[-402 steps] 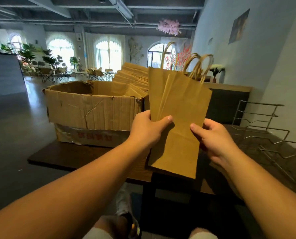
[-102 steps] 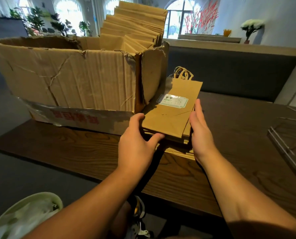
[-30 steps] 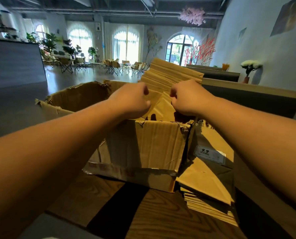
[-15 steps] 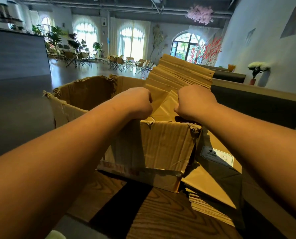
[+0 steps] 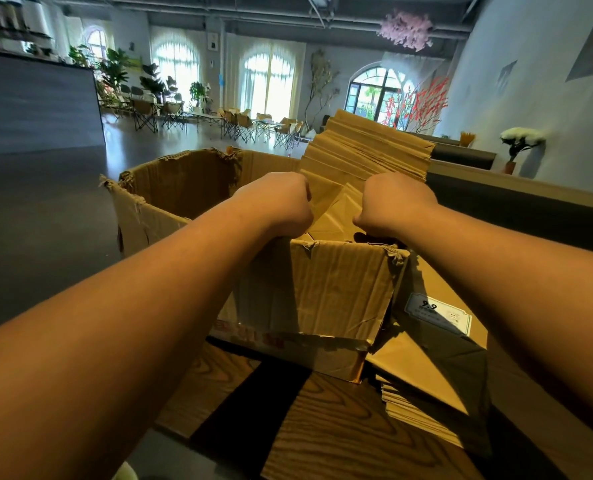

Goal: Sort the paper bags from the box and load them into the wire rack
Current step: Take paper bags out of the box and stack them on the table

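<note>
Head view: your left hand [image 5: 281, 202] and right hand [image 5: 392, 202] are both curled into the torn brown corrugated cardboard box [image 5: 322, 289], apparently gripping a bundle of the flat brown kraft paper bags [image 5: 364, 157] standing upright inside; the fingers themselves are hidden. A sorted stack of flat brown bags, its top bag bearing a white label [image 5: 426, 368], lies on the dark wooden table [image 5: 322, 445] beside the box. The wire rack is out of view. Judgement: bags are light, thin, slippery against each other; grip the bundle by both side edges, squeezing firmly.

This is looking like a café or event hall: tall arched windows [image 5: 267, 84] are letting daylight into a wide room, folding camp chairs [image 5: 243, 124] are standing around low tables, leafy potted plants [image 5: 115, 69] are lining the far wall, and pink blossom decoration [image 5: 406, 29] is hanging from the exposed-pipe ceiling.
</note>
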